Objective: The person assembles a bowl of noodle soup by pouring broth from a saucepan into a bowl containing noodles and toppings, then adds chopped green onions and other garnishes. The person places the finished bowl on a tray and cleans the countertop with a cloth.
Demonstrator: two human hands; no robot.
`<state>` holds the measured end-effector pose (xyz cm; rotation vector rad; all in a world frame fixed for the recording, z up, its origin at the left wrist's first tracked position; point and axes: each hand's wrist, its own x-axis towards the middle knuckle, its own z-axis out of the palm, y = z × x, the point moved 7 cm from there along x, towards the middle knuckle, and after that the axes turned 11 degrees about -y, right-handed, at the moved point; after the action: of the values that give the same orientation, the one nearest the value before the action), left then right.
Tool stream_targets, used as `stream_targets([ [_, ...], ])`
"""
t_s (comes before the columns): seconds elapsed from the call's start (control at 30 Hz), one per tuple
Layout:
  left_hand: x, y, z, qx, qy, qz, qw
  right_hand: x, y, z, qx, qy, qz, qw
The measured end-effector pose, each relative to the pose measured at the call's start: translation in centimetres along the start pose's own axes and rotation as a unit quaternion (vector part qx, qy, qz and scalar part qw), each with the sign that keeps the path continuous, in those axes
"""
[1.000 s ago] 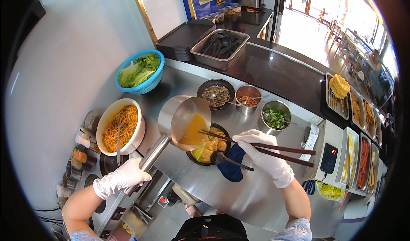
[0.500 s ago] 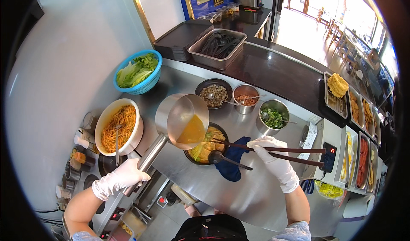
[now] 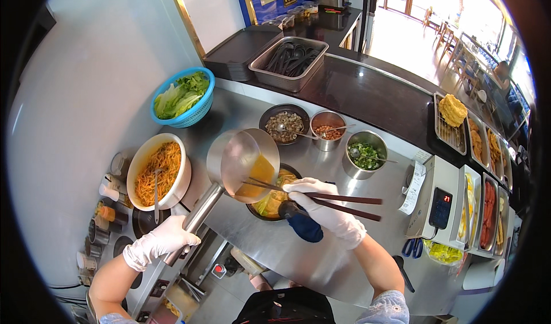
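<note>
My left hand (image 3: 160,242), in a white glove, is wrapped round the handle of a metal saucepan (image 3: 221,162). The pan is tilted, with orange-yellow broth (image 3: 261,172) gathered at its lower side. Beneath its edge stands a dark bowl (image 3: 252,212) holding noodles and lettuce (image 3: 267,204), partly hidden by the pan and my right hand. My gloved right hand (image 3: 324,209) grips a pair of long brown chopsticks (image 3: 353,199). Their tips reach inside the saucepan, over the broth. Under that hand lie a dark ladle (image 3: 288,209), mostly covered, and a dark blue cloth (image 3: 306,228).
A white pot of shredded orange food (image 3: 185,174) and a blue lettuce basket (image 3: 198,110) stand left. Behind the bowl are a mushroom-like topping pan (image 3: 265,112), a peanut-like topping pot (image 3: 327,146) and a chopped greens pot (image 3: 361,173). A food warmer (image 3: 427,209) stands right.
My right hand has moved left with the chopsticks, bringing their tips from over the bowl into the saucepan. The saucepan stays tilted at nearly the same place.
</note>
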<state>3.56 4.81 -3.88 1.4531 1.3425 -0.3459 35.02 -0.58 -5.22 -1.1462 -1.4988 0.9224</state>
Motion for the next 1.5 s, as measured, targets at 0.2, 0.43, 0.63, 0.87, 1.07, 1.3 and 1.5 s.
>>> stream_targets([
  [0.2,0.2,-0.4,0.3,-0.014,-0.021,-0.008,1.0,-0.3,1.0,0.5,-0.036,-0.036,0.047,0.998],
  [0.43,0.3,-0.4,0.3,0.007,-0.011,-0.003,1.0,-3.2,-5.0,-3.2,-0.183,0.001,-0.066,0.981],
  [0.63,-0.1,0.1,0.2,0.017,-0.004,0.001,1.0,-0.6,-3.0,-2.6,-0.095,0.03,-0.045,0.994],
  [0.87,-0.4,0.0,0.1,0.039,-0.006,-0.003,0.999,1.6,1.3,-0.2,-0.015,-0.009,0.002,1.0],
  [1.07,-0.1,-0.3,0.1,0.017,0.005,0.003,1.0,-1.3,-1.8,-0.9,-0.13,-0.056,0.001,0.99],
  [1.3,-0.4,0.0,0.4,0.008,-0.009,0.004,1.0,-3.2,-5.2,-3.6,-0.165,-0.022,-0.04,0.985],
  [1.5,-0.5,0.1,0.4,0.001,-0.006,-0.002,1.0,0.1,-1.6,0.1,-0.078,-0.061,0.038,0.994],
])
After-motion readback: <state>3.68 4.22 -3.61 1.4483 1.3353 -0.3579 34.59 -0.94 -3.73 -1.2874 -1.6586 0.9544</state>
